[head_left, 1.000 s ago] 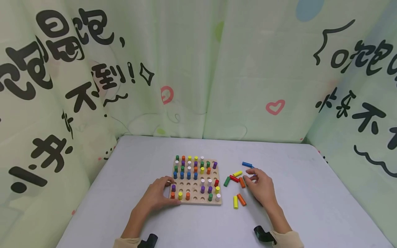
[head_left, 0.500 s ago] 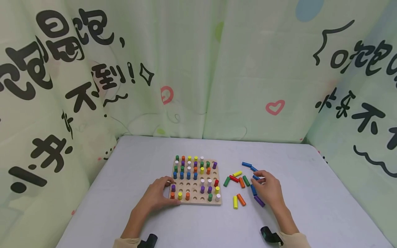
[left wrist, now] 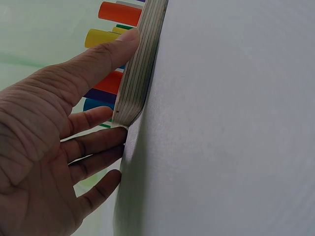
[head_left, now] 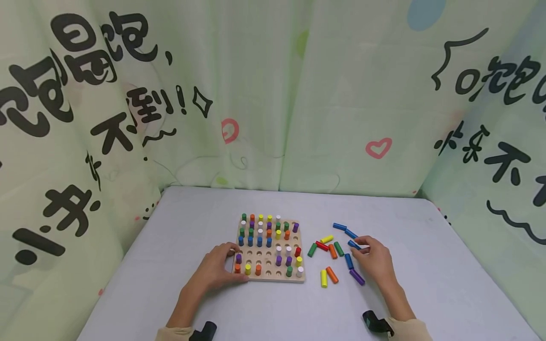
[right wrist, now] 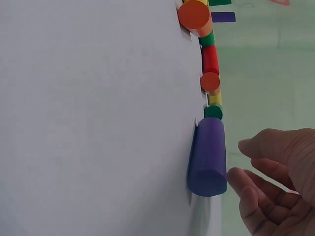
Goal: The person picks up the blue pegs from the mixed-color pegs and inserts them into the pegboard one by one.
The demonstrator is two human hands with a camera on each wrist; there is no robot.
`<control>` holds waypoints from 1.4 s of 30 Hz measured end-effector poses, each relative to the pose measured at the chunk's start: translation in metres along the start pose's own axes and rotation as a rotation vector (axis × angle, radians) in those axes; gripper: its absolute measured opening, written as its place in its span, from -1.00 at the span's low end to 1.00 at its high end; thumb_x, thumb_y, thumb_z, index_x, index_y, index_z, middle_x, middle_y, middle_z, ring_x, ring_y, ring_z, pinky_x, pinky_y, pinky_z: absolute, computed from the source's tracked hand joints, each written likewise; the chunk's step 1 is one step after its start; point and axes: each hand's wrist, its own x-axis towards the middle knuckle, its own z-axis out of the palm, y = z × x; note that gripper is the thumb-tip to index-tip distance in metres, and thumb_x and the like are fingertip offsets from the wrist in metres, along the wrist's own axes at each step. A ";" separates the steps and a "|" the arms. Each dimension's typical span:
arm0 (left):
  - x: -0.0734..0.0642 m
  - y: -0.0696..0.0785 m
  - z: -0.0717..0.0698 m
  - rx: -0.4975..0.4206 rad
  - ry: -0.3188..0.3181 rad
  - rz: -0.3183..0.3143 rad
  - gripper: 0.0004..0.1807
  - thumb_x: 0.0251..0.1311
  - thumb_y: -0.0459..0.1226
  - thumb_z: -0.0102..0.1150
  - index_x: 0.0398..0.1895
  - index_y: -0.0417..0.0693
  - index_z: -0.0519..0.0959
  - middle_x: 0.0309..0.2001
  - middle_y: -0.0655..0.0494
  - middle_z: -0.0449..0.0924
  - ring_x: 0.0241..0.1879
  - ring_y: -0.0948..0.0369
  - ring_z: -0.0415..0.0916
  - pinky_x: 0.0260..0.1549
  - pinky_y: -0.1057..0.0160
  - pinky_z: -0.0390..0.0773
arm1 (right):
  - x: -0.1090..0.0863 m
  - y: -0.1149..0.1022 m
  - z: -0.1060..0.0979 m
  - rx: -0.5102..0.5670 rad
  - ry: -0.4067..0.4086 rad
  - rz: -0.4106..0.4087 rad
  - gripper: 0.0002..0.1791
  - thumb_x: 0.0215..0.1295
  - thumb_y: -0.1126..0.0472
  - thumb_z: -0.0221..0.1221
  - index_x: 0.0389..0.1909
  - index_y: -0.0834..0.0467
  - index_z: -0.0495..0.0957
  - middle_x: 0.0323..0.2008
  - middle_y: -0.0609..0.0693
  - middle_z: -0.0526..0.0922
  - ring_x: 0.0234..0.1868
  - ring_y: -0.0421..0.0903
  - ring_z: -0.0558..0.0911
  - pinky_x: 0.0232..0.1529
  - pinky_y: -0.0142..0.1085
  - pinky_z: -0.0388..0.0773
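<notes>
A wooden pegboard (head_left: 268, 276) with several rows of coloured pegs and some bare holes lies on the table. My left hand (head_left: 216, 268) is at its near left corner. The thumb touches the front edge and the fingers, fairly straight, rest along the left side. My right hand (head_left: 375, 259) is by the loose pegs, fingertips around the near end of a blue peg (head_left: 353, 245); whether they touch it I cannot tell. A purple peg (right wrist: 209, 155) lies close to that hand in the right wrist view, where nothing shows between thumb and fingers.
Loose pegs lie right of the board: green (head_left: 339, 248), red (head_left: 322, 246), orange (head_left: 332, 274), yellow (head_left: 324, 278) and more blue ones (head_left: 339, 226). A white cloth covers the table (head_left: 192, 213). A pale green curtain (head_left: 256, 94) surrounds it at the back and sides.
My right hand has moved right from among the loose pegs, uncovering green, blue and purple ones. My left hand and the pegboard have stayed put.
</notes>
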 end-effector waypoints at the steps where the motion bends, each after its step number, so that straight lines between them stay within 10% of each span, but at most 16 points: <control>1: 0.000 0.000 0.000 0.001 0.002 0.002 -0.22 -0.22 0.09 0.68 0.10 0.07 0.53 0.12 -0.02 0.62 0.19 -0.05 0.50 0.27 -0.24 0.42 | 0.001 0.001 0.000 -0.003 -0.002 -0.001 -0.67 0.32 0.29 0.32 0.05 0.33 0.57 0.02 0.32 0.66 -0.17 0.10 0.67 -0.27 -0.22 0.68; 42: 0.000 0.001 0.000 0.011 -0.002 -0.011 -0.22 -0.24 0.10 0.69 0.09 0.08 0.53 0.11 -0.02 0.62 0.17 -0.04 0.51 0.23 -0.22 0.47 | 0.011 0.013 -0.007 -0.078 -0.091 -0.033 -0.71 0.29 0.35 0.30 -0.01 0.38 0.59 -0.17 0.25 0.69 -0.19 0.09 0.66 -0.06 0.05 0.66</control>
